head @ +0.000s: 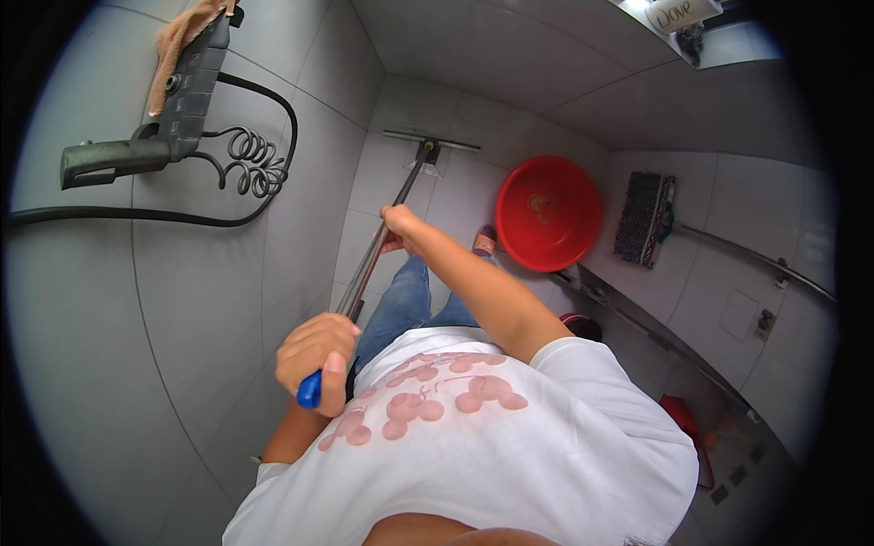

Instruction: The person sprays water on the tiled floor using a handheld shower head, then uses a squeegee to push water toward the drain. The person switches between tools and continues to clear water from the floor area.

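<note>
A floor squeegee with a metal pole slants from my body towards the far wall. My left hand is wrapped around its upper end, where a blue grip end pokes out below the fingers. Farther down, my right hand holds the pole near its middle. The wide squeegee head rests on the grey tiled floor, close to the foot of the far wall. To the right of the pole, a large red plastic basin stands beside my slippered foot.
On the left wall hang a grey shower fixture, an orange cloth and a coiled hose. A mop with a striped head hangs at right. A long low edge runs past the basin. A white bottle stands upper right.
</note>
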{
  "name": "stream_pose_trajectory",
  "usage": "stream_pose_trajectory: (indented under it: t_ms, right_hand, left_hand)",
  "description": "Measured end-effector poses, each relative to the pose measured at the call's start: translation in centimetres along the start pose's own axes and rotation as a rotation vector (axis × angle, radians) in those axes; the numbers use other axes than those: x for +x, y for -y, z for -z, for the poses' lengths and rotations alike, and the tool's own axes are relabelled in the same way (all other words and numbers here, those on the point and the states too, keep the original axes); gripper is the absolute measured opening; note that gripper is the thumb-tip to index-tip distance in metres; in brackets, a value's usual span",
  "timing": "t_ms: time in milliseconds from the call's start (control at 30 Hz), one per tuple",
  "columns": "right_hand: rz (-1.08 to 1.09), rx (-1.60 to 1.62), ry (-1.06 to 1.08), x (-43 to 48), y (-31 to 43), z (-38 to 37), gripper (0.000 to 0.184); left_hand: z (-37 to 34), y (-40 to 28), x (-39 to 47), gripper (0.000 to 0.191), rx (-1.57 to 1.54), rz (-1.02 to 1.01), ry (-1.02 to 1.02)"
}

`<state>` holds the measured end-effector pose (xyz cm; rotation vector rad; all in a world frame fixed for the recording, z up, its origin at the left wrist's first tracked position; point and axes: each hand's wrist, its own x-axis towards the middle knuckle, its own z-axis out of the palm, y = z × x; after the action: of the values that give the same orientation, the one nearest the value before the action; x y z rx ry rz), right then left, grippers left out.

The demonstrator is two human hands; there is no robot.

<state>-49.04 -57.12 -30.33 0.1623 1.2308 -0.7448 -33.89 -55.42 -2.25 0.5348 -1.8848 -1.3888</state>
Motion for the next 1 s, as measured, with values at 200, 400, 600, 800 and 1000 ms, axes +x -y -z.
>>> stream_pose_trajectory:
  t_ms: [200,400,600,800,1000]
  right_hand:
    - [0.042,0.011,0.013,-2.6,0.0,-1.5,0.034]
    - [0.157,0.268,0.006,-2.4,-0.2,0.2,0.035]
    - [0.126,0.412,-0.054,0.2,-0.8,4.1,0.036]
    - [0.019,0.198,-0.079,1.8,-1.2,4.5,0.046]
    - [-0.056,0.061,0.114,3.5,0.0,-0.1,0.051]
  left_hand:
    - [1.3,-1.7,-0.3,0.027,-0.033,0.046,-0.031]
    - [2.9,-1.1,1.2,0.017,-0.073,0.178,-0.130]
    - [2.2,2.2,1.9,0.022,-0.286,0.384,-0.278]
    - [2.5,3.9,2.2,0.026,-0.260,0.431,-0.424]
    - [6.3,2.3,2.9,0.027,-0.150,0.436,-0.528]
